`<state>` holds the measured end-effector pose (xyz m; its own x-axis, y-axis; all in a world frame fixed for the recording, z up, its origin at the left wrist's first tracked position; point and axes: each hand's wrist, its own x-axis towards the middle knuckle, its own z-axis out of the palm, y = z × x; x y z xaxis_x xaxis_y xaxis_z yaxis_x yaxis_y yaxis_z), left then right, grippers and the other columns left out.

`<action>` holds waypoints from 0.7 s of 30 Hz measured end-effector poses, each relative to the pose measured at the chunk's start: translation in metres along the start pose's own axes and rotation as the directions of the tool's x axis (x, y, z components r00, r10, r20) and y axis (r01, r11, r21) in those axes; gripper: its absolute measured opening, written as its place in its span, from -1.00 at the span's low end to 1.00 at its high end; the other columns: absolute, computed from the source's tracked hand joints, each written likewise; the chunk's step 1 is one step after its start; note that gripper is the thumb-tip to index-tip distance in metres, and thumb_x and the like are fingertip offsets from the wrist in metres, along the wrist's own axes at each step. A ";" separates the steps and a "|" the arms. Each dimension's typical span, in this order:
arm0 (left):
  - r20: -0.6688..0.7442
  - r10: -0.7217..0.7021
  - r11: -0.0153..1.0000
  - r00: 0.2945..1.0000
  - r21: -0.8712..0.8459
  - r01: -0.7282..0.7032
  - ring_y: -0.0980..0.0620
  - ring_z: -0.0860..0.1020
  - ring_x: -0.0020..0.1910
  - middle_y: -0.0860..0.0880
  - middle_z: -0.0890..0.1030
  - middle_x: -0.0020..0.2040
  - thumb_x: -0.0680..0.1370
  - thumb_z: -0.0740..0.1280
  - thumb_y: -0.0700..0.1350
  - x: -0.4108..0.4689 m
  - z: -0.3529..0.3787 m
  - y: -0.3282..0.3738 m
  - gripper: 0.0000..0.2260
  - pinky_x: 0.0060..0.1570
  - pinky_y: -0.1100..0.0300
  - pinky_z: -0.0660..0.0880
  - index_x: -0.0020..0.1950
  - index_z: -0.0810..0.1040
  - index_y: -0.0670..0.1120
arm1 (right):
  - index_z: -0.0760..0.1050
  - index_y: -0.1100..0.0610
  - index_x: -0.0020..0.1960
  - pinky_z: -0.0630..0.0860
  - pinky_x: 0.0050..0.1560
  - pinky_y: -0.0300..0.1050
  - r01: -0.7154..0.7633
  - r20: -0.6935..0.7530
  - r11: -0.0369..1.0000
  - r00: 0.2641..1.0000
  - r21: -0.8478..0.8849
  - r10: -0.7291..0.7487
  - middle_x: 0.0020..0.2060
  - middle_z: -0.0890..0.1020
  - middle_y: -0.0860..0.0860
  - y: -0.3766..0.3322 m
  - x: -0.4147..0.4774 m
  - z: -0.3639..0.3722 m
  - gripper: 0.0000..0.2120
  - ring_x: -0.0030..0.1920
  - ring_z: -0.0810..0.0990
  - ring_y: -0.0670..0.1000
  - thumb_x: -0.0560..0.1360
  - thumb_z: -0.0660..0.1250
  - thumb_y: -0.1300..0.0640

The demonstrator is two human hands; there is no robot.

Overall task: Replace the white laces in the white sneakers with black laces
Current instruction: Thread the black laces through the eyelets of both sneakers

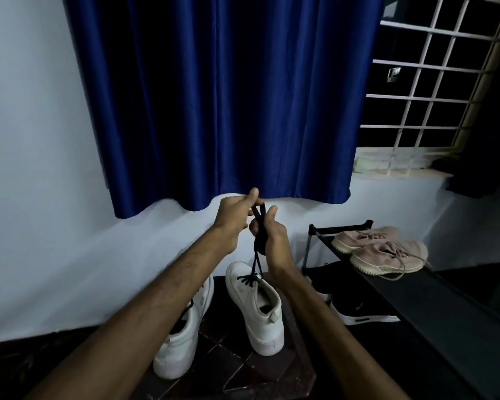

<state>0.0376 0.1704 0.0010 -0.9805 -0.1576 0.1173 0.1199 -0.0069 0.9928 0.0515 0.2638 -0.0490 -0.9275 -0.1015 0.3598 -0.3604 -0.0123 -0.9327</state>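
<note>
Both forearms are extended; a black lace point(257, 241) is pinched between left hand point(235, 215) and right hand point(273, 238), drawn taut from the right white sneaker point(254, 307) on the floor.

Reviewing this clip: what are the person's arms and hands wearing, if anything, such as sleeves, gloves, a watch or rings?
Nothing shows on either arm. Both forearms are bare up to the frame's bottom edge, with no sleeve in view. The left hand and right hand are ungloved, and no watch, bracelet or ring can be seen, though the dim light could hide small items.
</note>
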 end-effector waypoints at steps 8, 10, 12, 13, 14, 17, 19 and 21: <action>0.011 -0.061 0.997 0.998 -0.053 0.061 0.04 0.54 0.00 0.02 0.60 -0.06 0.59 0.29 0.08 0.007 -0.007 0.001 -0.74 0.11 -0.01 0.51 -0.09 0.60 -0.09 | 0.54 0.06 -0.19 0.29 -0.17 -0.38 0.165 -0.010 0.823 0.979 -0.543 -0.203 -0.17 0.48 -0.04 0.019 0.010 -0.023 -0.66 -0.18 0.48 -0.16 0.66 0.12 0.02; 0.007 -0.053 0.996 0.999 -0.065 0.054 0.00 0.57 0.03 0.01 0.61 -0.06 0.59 0.29 0.08 0.008 -0.008 0.001 -0.74 0.10 -0.03 0.52 -0.13 0.60 -0.07 | 0.52 0.08 -0.24 0.31 -0.18 -0.28 0.137 0.066 0.875 0.991 -0.465 -0.120 -0.23 0.49 -0.05 0.009 0.010 -0.024 -0.61 -0.27 0.45 -0.13 0.66 0.11 -0.03; 0.001 -0.042 0.995 0.999 -0.088 0.042 -0.03 0.59 0.02 -0.02 0.62 -0.09 0.59 0.29 0.10 0.007 -0.008 0.001 -0.73 -0.05 0.00 0.58 -0.16 0.59 -0.06 | 0.52 0.11 -0.23 0.32 -0.22 -0.24 0.076 0.230 0.957 0.973 -0.279 -0.011 -0.33 0.50 -0.08 -0.007 0.008 -0.028 -0.60 -0.35 0.39 -0.14 0.65 0.12 -0.07; 0.001 -0.041 0.994 0.999 -0.099 0.041 -0.03 0.59 -0.01 -0.04 0.62 -0.11 0.59 0.29 0.11 0.007 -0.008 0.001 -0.72 -0.21 0.07 0.55 -0.14 0.59 -0.07 | 0.55 0.12 -0.19 0.34 -0.21 -0.23 0.039 0.314 0.975 0.949 -0.220 0.033 -0.31 0.55 -0.06 -0.014 0.008 -0.030 -0.62 -0.32 0.42 -0.13 0.65 0.15 -0.07; 0.006 -0.043 0.993 0.999 -0.110 0.044 -0.01 0.59 -0.03 -0.05 0.63 -0.10 0.59 0.28 0.11 0.006 -0.008 0.001 -0.71 -0.33 0.14 0.48 -0.12 0.59 -0.08 | 0.60 0.12 -0.11 0.39 -0.16 -0.21 0.016 0.373 0.976 0.925 -0.219 0.068 -0.21 0.63 -0.05 -0.020 0.008 -0.031 -0.66 -0.23 0.49 -0.12 0.64 0.17 -0.05; 0.025 -0.028 0.994 0.999 -0.103 0.031 0.00 0.59 0.06 -0.03 0.64 -0.01 0.60 0.27 0.10 0.006 -0.005 0.002 -0.74 -0.13 0.09 0.54 -0.14 0.57 -0.05 | 0.63 -0.04 0.16 0.49 0.13 -0.15 0.033 0.308 0.847 0.938 -0.530 0.157 0.07 0.68 -0.06 -0.026 0.012 -0.039 -0.75 0.10 0.59 -0.10 0.63 0.20 0.01; 0.042 0.017 1.000 0.999 0.002 -0.017 0.01 0.55 0.10 0.03 0.62 -0.07 0.62 0.25 0.07 0.006 -0.006 0.001 -0.73 0.16 -0.01 0.47 -0.19 0.56 -0.03 | 0.60 -0.05 0.21 0.52 0.13 -0.07 0.000 0.165 0.706 0.972 -0.708 0.166 0.05 0.68 -0.03 -0.027 0.014 -0.045 -0.74 0.03 0.62 -0.05 0.60 0.24 -0.05; 0.082 0.096 0.990 0.992 0.099 -0.104 0.11 0.51 0.00 0.10 0.57 -0.17 0.64 0.21 0.06 0.003 -0.007 0.000 -0.70 0.16 0.10 0.39 -0.23 0.51 -0.04 | 0.60 -0.04 0.16 0.55 0.10 0.01 0.020 0.050 0.584 0.998 -0.812 0.035 0.06 0.67 -0.04 -0.026 0.014 -0.047 -0.68 0.03 0.61 -0.02 0.52 0.31 -0.18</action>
<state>0.0352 0.1633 0.0013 -0.9740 -0.0765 0.2134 0.2048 0.1069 0.9729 0.0432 0.3092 -0.0185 -0.9335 -0.1514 0.3250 -0.3094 0.7982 -0.5169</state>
